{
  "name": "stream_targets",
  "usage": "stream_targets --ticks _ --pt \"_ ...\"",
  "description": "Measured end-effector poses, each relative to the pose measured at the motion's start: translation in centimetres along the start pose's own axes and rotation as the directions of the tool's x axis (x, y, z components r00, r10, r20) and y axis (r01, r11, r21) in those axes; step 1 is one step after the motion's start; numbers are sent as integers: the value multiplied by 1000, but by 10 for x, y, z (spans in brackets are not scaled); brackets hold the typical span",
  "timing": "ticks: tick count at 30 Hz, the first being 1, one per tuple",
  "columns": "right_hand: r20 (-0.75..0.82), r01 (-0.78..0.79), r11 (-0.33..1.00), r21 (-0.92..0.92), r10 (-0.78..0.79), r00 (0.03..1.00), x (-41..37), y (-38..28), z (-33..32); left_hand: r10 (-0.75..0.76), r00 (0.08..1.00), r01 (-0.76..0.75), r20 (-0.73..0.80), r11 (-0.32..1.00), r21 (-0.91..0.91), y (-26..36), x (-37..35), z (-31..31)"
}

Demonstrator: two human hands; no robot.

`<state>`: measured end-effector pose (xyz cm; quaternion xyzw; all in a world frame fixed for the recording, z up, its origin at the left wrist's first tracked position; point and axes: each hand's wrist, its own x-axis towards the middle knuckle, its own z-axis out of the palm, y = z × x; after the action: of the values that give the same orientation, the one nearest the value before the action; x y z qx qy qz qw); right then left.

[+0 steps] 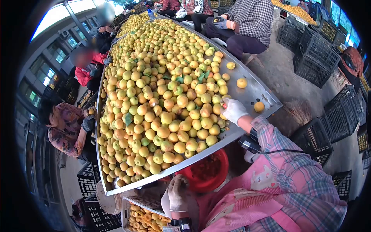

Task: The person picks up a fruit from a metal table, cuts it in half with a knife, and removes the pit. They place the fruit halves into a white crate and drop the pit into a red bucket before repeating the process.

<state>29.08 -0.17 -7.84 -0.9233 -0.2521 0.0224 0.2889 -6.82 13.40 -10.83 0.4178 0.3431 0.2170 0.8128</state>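
Observation:
A heap of yellow-orange fruit (162, 96) covers the metal table (247, 77). My right hand (234, 111), in a white glove, is at the heap's right edge, its fingers closed round something small with a red part that I cannot make out. My left hand (177, 193), in a pale glove, is below the table's near edge with its fingers curled; what they hold, if anything, is hidden. Beside it stands a red basin (208, 170) with dark bits inside. A white crate (125, 212) of halved orange fruit (145, 220) is left of my left hand.
Several people sit along both sides of the table, one in a checked shirt (255, 19). Black crates (313, 50) are stacked at the right, more (96, 216) at lower left. Loose fruit (259, 107) lies near the right corner. A white bucket (110, 199) stands below the table.

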Motion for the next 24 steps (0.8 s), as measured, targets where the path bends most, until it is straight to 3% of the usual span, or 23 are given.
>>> stream_targets --ticks 2,4,6,8,14,15,18,19,20,23,24 --pt "79 -29 996 -84 35 996 14 -5 4 1 999 0 42 1000 -31 -2 5 2" --pt "56 -20 999 -48 23 998 27 -5 15 -32 999 31 -8 999 -17 -1 5 3" --pt "51 -43 996 84 38 998 32 -10 19 -33 999 35 29 997 -70 -5 10 -3" --pt "67 -54 994 92 48 997 28 -26 16 -74 997 76 38 996 -47 -6 11 -5" --pt "-98 -16 994 105 26 995 41 -39 24 -66 997 67 37 997 -32 -10 9 -1" --pt "-216 63 997 53 -50 975 53 -31 37 -74 997 75 21 997 -19 -11 9 0" --pt "-123 108 994 -26 -110 986 80 -41 38 -67 996 66 61 998 13 -14 10 -2" --pt "-217 220 975 -2 -215 952 89 -45 42 -64 995 64 83 998 -2 -16 12 -4" --pt "-214 227 974 -4 -223 951 96 -46 44 -60 995 61 79 998 -8 -18 13 -5" --pt "107 99 987 -127 -85 991 120 -51 46 -75 996 76 54 997 -14 -18 14 -6" --pt "113 106 986 -129 -91 989 124 -51 46 -99 994 101 42 995 -27 -18 15 -6"
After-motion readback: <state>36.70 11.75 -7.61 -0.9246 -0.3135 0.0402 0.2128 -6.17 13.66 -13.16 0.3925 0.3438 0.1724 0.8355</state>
